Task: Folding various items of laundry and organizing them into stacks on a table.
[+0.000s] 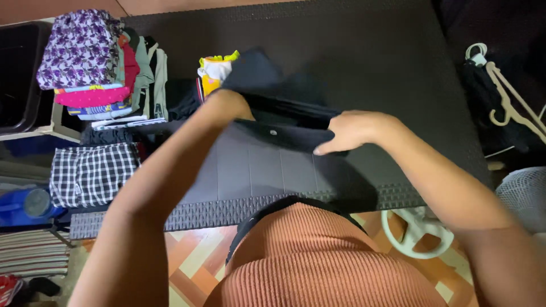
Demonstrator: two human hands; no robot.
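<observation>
Both hands — left hand (pixel 227 105), right hand (pixel 350 131) — closed on a dark garment (pixel 273 111) over the black table (pixel 369 62), right of the folded clothes stack (pixel 91 62)

**A home laundry corner**

A lived-in room of a home: a dark woven-textured worktop (pixel 364 68) carries a stack of folded clothes (pixel 94 62) and a checked garment (pixel 91 173). Plastic hangers (pixel 512 96) lie at the right, above a patterned tile floor (pixel 193 256) and a striped mat (pixel 31 253).
</observation>
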